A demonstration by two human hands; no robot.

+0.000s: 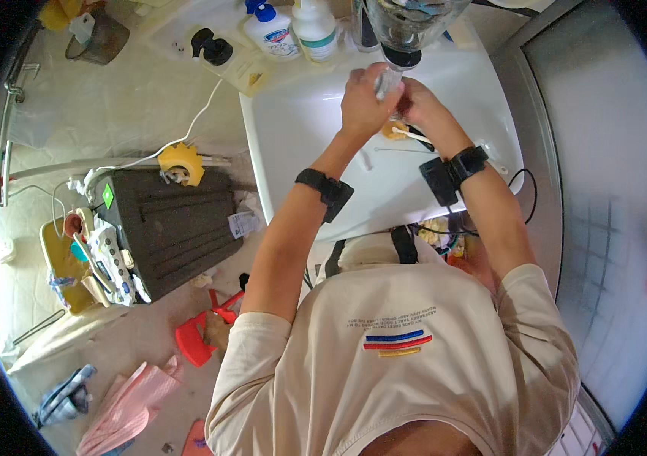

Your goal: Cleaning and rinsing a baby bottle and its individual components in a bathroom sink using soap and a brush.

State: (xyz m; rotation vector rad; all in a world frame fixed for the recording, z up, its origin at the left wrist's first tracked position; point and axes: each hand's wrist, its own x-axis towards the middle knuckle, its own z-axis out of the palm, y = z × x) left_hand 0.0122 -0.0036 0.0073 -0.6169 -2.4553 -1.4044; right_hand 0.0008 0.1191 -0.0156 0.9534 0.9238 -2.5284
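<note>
Both of my hands are together over the far part of a white washbasin (293,144), just below a shiny rounded fitting (422,26) with a black ring-shaped end. The fingers of my left hand (367,102) curl around a clear, shiny narrow thing (388,82), whose kind I cannot make out. On its other side my right hand (422,106) closes against the lower part, its fingers partly hidden. Below the hands in the basin lie an orange-brown thing (394,130) and a thin white stick-like thing (412,135) beside a black handle.
Pump bottles (316,34) stand along the basin's back edge. On the left are a dark ribbed box (179,228), a yellow roll-like thing (181,165) and a yellow bin (65,262). Red plastic (194,340) and pink cloth (132,406) lie on the floor. A frosted door (604,175) is at right.
</note>
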